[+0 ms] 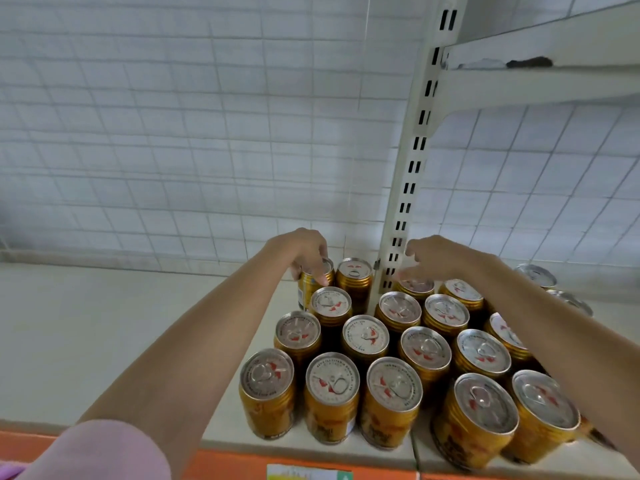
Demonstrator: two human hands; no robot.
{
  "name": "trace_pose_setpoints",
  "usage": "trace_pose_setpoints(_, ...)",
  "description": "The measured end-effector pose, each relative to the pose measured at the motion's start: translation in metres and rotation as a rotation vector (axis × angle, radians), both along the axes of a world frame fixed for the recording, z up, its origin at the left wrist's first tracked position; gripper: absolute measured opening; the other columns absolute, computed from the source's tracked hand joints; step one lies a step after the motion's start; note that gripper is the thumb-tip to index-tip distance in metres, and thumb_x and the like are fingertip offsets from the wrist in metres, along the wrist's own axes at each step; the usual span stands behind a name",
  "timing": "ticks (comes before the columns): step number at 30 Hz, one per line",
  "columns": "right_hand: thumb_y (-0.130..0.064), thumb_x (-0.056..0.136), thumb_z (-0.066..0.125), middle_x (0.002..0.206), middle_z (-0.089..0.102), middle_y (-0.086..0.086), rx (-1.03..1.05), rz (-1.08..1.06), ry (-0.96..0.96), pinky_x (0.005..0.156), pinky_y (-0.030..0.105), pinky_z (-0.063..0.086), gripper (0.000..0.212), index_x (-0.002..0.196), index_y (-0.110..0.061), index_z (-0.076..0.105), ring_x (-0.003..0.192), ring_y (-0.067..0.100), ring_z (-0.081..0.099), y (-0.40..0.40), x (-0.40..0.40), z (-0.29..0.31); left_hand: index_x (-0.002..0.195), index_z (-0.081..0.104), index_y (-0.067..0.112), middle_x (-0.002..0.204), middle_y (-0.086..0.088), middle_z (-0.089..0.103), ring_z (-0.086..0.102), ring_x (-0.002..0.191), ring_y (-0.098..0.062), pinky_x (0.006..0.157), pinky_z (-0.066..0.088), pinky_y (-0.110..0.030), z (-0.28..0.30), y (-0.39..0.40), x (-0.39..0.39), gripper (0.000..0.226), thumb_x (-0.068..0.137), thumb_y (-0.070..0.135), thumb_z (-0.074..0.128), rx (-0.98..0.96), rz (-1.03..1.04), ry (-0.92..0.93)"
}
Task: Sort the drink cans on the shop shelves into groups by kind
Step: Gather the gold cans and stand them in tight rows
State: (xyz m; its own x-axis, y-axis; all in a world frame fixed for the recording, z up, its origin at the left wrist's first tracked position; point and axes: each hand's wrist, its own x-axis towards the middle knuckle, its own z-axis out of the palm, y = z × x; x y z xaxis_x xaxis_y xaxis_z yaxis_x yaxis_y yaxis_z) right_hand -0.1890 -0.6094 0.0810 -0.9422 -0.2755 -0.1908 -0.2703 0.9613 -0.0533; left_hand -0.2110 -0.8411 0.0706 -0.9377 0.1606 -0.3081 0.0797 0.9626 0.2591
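Soft even daylight, wide-angle edge warping.

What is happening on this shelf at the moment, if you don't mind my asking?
A person is arranging gold drink cans on a white shop shelf. Their left hand grips the top of a can in the back row, while the right hand hovers with loose fingers over cans beside the slotted upright. The other cans stand upright in rows.
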Motion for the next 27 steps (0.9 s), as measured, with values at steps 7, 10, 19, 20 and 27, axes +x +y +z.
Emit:
trace_pose_setpoints(7, -0.060, 0.080, 0.056, 0.104, 0.062, 0.004, -0.017, -0.021, -0.044, 0.081, 0.030, 0.043, 0.057, 0.105, -0.009, 0.059, 0.094, 0.019, 0.056, 0.006, -0.003, -0.019, 0.127, 0.051, 0.017, 0.129, -0.012, 0.052, 0.067, 0.071, -0.024, 0.081, 0.057, -0.039, 0.000, 0.003, 0.002, 0.070, 0.066, 0.025, 0.085, 0.005, 0.025, -0.017)
trace_pose_setpoints(10, -0.053, 0.076, 0.066, 0.060, 0.046, 0.000, -0.076, -0.040, -0.014, 0.057, 0.027, 0.033, 0.048, 0.060, -0.012, 0.046, 0.054, 0.013, 0.042, 0.003, -0.008, -0.020, 0.128, 0.051, 0.017, 0.131, -0.012, 0.050, 0.066, 0.072, -0.025, 0.081, 0.057, -0.039, 0.001, 0.003, 0.004, 0.070, 0.066, 0.024, 0.085, 0.020, 0.036, -0.019)
trace_pose_setpoints(19, -0.058, 0.073, 0.068, 0.072, 0.045, -0.003, -0.315, -0.097, 0.056, 0.054, 0.023, 0.030, 0.049, 0.074, -0.015, 0.045, 0.066, 0.011, 0.045, -0.016, -0.008, -0.030, 0.131, 0.049, 0.017, 0.133, -0.011, 0.048, 0.066, 0.083, -0.027, 0.082, 0.057, -0.039, 0.001, 0.004, 0.005, 0.072, 0.068, 0.023, 0.083, 0.029, 0.049, -0.039)
trace_pose_setpoints(20, -0.057, 0.074, 0.067, 0.086, 0.053, 0.001, -0.341, -0.113, 0.040, 0.060, 0.024, 0.034, 0.053, 0.093, -0.010, 0.050, 0.078, 0.015, 0.052, -0.014, -0.007, -0.031, 0.130, 0.049, 0.017, 0.133, -0.012, 0.048, 0.066, 0.086, -0.028, 0.082, 0.057, -0.039, 0.001, 0.005, 0.005, 0.071, 0.068, 0.022, 0.083, 0.033, 0.050, -0.042)
trace_pose_setpoints(27, -0.048, 0.093, 0.046, 0.116, 0.061, 0.020, -0.209, -0.086, -0.031, 0.086, 0.034, 0.044, 0.056, 0.111, 0.004, 0.060, 0.104, 0.032, 0.058, 0.013, -0.004, -0.014, 0.128, 0.051, 0.018, 0.134, -0.011, 0.048, 0.063, 0.098, -0.031, 0.082, 0.057, -0.040, -0.002, 0.004, 0.005, 0.069, 0.067, 0.022, 0.084, 0.054, 0.065, -0.035)
